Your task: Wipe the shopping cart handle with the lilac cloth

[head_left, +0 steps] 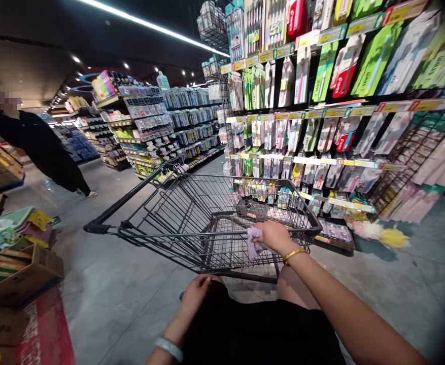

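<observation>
Hands apart: left hand (196, 292) low, fingers curled on black garment (252, 329) at lap, beside cart (207, 218) rear edge. Right hand (273, 237) closed around lilac cloth (253, 241), resting on cart handle end. Cart tilted, basket wire bare. Toothbrush racks (321, 116) just right of cart; person in black (43, 147) far left.

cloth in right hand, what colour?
Pale lilac. The right hand presses the cloth on the cart rail; head view.
</observation>
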The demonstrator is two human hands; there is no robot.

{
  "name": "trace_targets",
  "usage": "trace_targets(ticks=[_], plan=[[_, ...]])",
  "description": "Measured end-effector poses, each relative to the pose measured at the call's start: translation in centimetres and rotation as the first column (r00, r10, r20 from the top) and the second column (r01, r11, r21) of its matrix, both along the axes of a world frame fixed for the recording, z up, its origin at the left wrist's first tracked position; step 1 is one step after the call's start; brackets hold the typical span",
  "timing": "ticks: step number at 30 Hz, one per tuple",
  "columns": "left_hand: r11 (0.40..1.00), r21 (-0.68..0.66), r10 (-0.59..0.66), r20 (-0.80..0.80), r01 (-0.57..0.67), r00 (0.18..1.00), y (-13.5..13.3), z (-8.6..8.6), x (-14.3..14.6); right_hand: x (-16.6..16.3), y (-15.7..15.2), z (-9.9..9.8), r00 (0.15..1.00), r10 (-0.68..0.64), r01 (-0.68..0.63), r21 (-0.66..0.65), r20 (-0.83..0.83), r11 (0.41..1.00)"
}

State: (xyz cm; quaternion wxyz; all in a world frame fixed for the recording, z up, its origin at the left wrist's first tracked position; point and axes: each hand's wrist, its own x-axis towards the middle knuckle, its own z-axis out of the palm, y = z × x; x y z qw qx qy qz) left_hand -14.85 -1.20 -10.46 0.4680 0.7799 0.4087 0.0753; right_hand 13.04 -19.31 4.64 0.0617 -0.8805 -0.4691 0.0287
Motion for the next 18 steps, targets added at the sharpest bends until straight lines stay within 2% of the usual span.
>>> trace_targets(ticks=[2,4,6,9,14,16,18], plan=[[0.979,-0.089,0.180,-0.050,-0.184,0.982,1.6,-2.5,-4.6,0.1,-0.1,-0.1,1.000,-0.006,0.006,0.018,0.009,1.000],[0.922,-0.168,0.335,-0.105,-0.348,0.936,2.2,-5.2,-9.3,0.1,-0.2,-0.3,1.000,0.002,-0.003,0.051,0.027,0.999],[0.853,-0.217,0.453,-0.144,-0.475,0.880,1.8,-7.5,-13.6,-0.1,-0.4,-0.7,0.999,0.018,-0.021,0.082,0.039,0.996],[0.726,-0.291,0.557,-0.282,-0.623,0.781,-0.4,-10.2,-18.9,-0.3,-0.6,-1.3,0.999,0.020,-0.023,0.091,0.034,0.996],[0.519,-0.251,0.733,-0.361,-0.817,0.576,-4.3,-12.1,-25.6,0.5,-0.3,-2.4,1.000,0.005,-0.003,0.060,-0.030,0.998],[0.447,-0.187,0.792,-0.371,-0.875,0.484,-4.8,-12.5,-28.0,0.8,-0.3,-2.7,0.998,0.002,0.002,0.056,-0.068,0.998],[0.398,-0.076,0.844,-0.360,-0.914,0.397,-4.6,-12.8,-30.6,0.3,-0.6,-3.0,0.994,-0.022,0.035,0.131,-0.103,0.991]])
